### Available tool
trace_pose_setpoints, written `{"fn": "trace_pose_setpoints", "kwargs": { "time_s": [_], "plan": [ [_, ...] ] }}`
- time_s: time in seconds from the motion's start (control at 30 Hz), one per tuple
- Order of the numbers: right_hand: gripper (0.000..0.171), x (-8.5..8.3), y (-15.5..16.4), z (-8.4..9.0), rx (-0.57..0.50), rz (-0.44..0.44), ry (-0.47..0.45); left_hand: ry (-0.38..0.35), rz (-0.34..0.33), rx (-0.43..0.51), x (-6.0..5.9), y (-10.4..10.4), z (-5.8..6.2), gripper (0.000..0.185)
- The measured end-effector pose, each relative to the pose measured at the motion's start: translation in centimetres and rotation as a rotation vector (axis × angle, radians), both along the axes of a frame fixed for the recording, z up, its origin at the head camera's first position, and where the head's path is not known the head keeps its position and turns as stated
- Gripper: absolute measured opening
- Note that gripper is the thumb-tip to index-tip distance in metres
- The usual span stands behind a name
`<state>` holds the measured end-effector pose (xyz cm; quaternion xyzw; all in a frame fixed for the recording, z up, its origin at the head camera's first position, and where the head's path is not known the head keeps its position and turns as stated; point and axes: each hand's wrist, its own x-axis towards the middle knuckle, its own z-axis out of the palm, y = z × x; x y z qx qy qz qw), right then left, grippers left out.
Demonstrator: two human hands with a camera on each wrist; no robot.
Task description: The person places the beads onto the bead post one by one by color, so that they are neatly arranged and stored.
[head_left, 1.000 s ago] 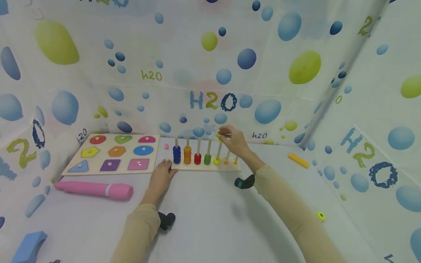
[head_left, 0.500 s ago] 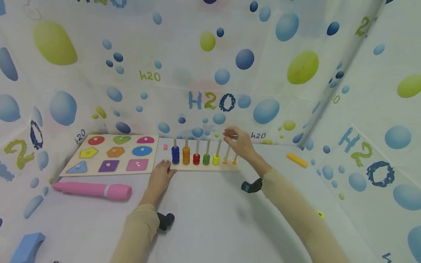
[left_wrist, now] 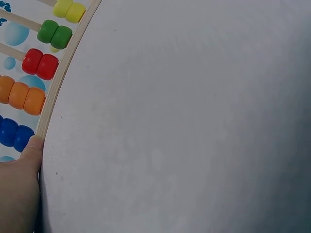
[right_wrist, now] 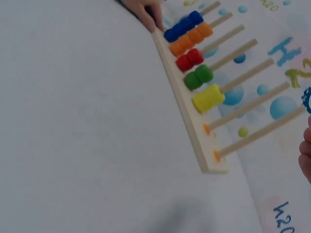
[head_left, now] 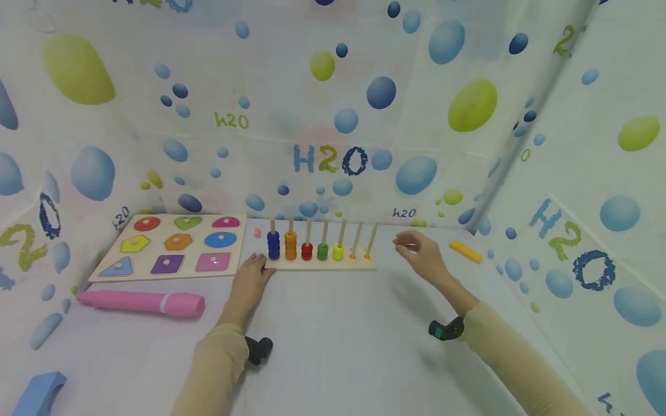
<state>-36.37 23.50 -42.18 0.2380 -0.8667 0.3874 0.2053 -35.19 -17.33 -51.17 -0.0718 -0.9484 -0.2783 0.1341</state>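
Observation:
A wooden bead stacker (head_left: 319, 266) stands at the back middle, its upright pegs carrying blue, orange, red, green and yellow beads. Two yellow beads (right_wrist: 209, 98) sit on the fifth peg; the two rightmost pegs (head_left: 372, 240) are bare. My left hand (head_left: 252, 278) holds the base's left end, its thumb (left_wrist: 33, 144) against the front edge beside the blue beads (left_wrist: 14, 134). Right of the stacker, my right hand (head_left: 424, 254) hovers with loosely bent fingers and nothing in them. Only a bit of its fingers (right_wrist: 305, 155) enters the right wrist view.
A shape puzzle board (head_left: 169, 247) lies left of the stacker, with a pink microphone-shaped toy (head_left: 140, 303) before it. A blue block (head_left: 39, 393) is at the front left. An orange stick (head_left: 465, 251) lies at the right, and a small pink piece (head_left: 257, 232) behind my left hand.
My right hand let go of a yellow bead at the top of the fifth peg, and it dropped onto the one below. That hand then moved right, away from the stacker. My left hand stayed put.

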Motion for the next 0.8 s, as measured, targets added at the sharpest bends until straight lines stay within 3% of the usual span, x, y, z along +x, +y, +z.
{"fn": "trace_pose_setpoints", "kwargs": {
  "time_s": [0.27,0.57,0.8],
  "plan": [
    [0.023,3.7,6.4,-2.6,0.040,-0.089,-0.102,-0.021,0.004,0.001,0.1,-0.3,0.2,0.051],
    [0.024,8.2,11.2,-4.7,0.105,-0.218,-0.224,-0.040,0.011,-0.012,0.3,-0.2,0.5,0.051],
    [0.020,11.4,14.3,-6.6,0.167,-0.354,-0.219,-0.046,-0.003,-0.010,0.1,0.1,0.5,0.051]
  ]
}}
